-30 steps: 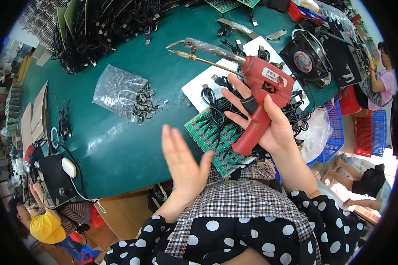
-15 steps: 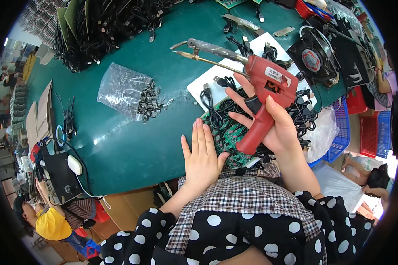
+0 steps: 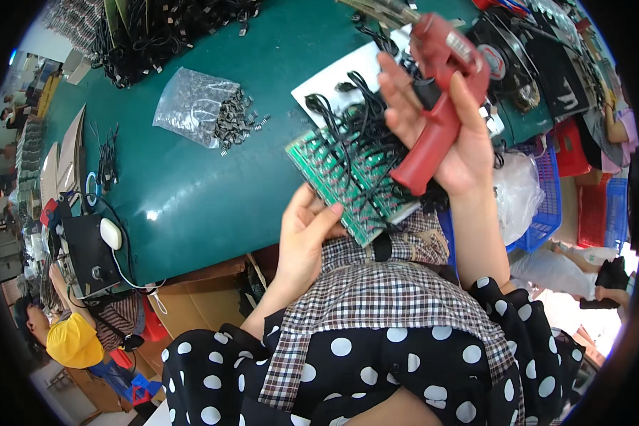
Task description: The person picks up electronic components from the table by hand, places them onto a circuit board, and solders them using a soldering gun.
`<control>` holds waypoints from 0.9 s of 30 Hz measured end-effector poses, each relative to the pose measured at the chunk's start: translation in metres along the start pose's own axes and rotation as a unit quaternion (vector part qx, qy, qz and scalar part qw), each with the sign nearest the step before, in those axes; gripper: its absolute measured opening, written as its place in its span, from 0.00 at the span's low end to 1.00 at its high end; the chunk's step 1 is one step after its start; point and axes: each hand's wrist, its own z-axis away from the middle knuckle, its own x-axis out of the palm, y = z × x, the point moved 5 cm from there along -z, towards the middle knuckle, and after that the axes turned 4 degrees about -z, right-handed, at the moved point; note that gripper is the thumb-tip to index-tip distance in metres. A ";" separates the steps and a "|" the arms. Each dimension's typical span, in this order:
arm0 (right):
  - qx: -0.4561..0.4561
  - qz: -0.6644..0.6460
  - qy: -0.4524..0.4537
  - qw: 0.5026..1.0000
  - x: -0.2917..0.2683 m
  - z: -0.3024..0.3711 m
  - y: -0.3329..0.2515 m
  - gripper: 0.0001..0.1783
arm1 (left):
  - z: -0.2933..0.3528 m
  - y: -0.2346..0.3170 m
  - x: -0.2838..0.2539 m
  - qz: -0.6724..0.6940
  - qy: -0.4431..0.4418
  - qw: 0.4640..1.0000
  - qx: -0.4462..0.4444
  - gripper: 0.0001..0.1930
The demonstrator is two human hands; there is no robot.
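My right hand [image 3: 465, 153] is wrapped loosely round the handle of a red soldering gun [image 3: 432, 145], thumb on one side and some fingers spread on the other. The gun is raised, its tip end near the top of the view and blurred. My left hand [image 3: 302, 231] pinches the near left edge of a green circuit board panel [image 3: 319, 167], thumb on top. The panel is tilted at the table's front edge. Black cables [image 3: 366, 135] lie across it and run under the gun. Behind it is a white board [image 3: 312, 89], partly covered by cables.
On the green table [image 3: 213, 227], a clear plastic bag [image 3: 192, 106] spills small metal parts [image 3: 238, 124]. Bundled black cables [image 3: 149, 46] fill the far left. A fan [image 3: 500, 60] stands at the far right, above a blue basket [image 3: 547, 192]. Another person [image 3: 74, 341] sits at the left.
My left hand went from lying flat beside the panel to gripping its edge, and the panel now shows more. The soldering gun has moved up and slightly right with my right hand.
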 end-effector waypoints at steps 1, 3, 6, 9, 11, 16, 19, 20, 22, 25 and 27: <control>-0.012 -0.016 -0.017 1.000 0.005 0.007 -0.009 0.30 | 0.001 0.007 0.004 -0.024 -0.008 0.999 0.046 0.20; -0.019 -0.037 -0.063 0.997 0.017 0.028 -0.030 0.30 | 0.002 0.014 0.011 -0.041 -0.041 0.995 0.078 0.22; -0.048 -0.019 -0.114 0.992 0.030 0.066 -0.061 0.30 | 0.007 0.021 0.024 -0.043 -0.058 0.992 0.105 0.22; -0.082 -0.055 -0.100 0.990 0.023 0.101 -0.080 0.29 | 0.011 0.025 0.038 -0.043 -0.069 0.989 0.124 0.23; -0.123 -0.081 -0.102 0.984 0.016 0.120 -0.094 0.30 | 0.007 0.028 0.053 0.016 -0.099 0.987 0.127 0.24; -0.201 -0.102 -0.119 0.967 0.000 0.163 -0.122 0.30 | -0.005 0.073 0.067 0.192 -0.196 0.948 0.159 0.20; -0.226 -0.020 -0.085 0.970 -0.008 0.182 -0.125 0.32 | 0.019 0.112 0.043 0.156 -0.203 0.933 0.252 0.20; -0.230 -0.019 -0.077 0.970 -0.012 0.185 -0.124 0.33 | 0.037 0.123 0.027 0.117 -0.168 0.930 0.304 0.20; -0.211 -0.029 -0.085 0.973 -0.017 0.186 -0.119 0.33 | 0.080 0.137 -0.014 0.080 -0.077 0.923 0.369 0.22; -0.156 -0.056 -0.100 0.981 -0.027 0.173 -0.114 0.33 | 0.159 0.145 -0.067 -0.015 -0.082 0.895 0.439 0.23; -0.101 -0.101 -0.132 0.981 -0.032 0.160 -0.111 0.33 | 0.218 0.122 -0.119 -0.024 0.151 0.879 0.452 0.23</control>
